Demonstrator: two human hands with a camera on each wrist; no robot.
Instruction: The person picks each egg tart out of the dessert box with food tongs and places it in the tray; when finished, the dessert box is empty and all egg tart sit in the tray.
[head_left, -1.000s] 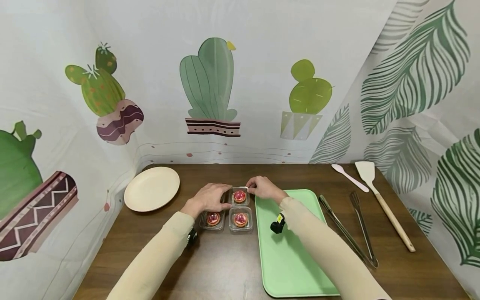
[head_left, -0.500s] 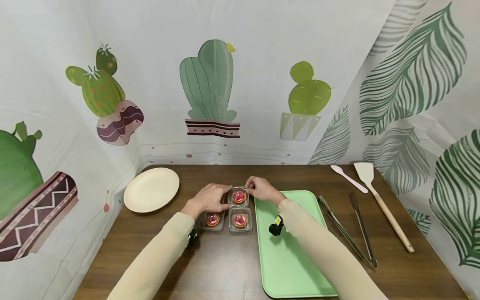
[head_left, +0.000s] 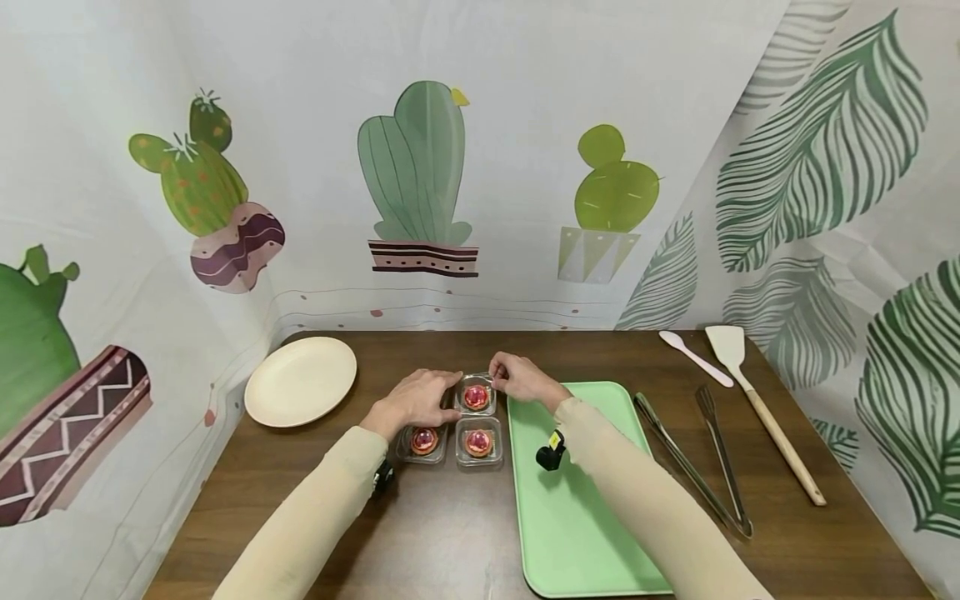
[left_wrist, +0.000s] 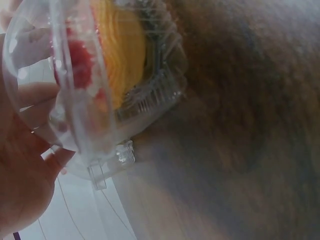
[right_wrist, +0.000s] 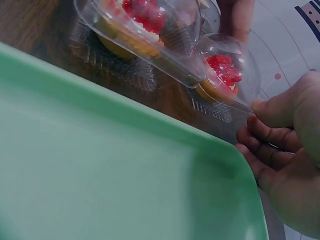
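Observation:
Three clear lidded boxes, each with a red-topped tart, stand close together. The left hand (head_left: 420, 398) reaches over the front left box (head_left: 423, 442) and holds the left side of the back box (head_left: 476, 397) between thumb and fingers. At that box's right corner the right hand (head_left: 527, 381) pinches the lid edge; the right wrist view shows its thumb (right_wrist: 280, 109) on the rim, the other fingers curled below. The front right box (head_left: 478, 442) is untouched. In the left wrist view a box (left_wrist: 120, 65) hides part of the left hand (left_wrist: 25, 185).
A light green tray (head_left: 577, 517) lies under the right forearm, just right of the boxes. Farther right are metal tongs (head_left: 686, 462), a pink spoon (head_left: 697, 360) and a white spatula with a wooden handle (head_left: 776, 425). A cream plate (head_left: 300, 382) sits at the back left.
The head view has shifted very slightly. Both hands keep their places at the back box, and the boxes stay where they were.

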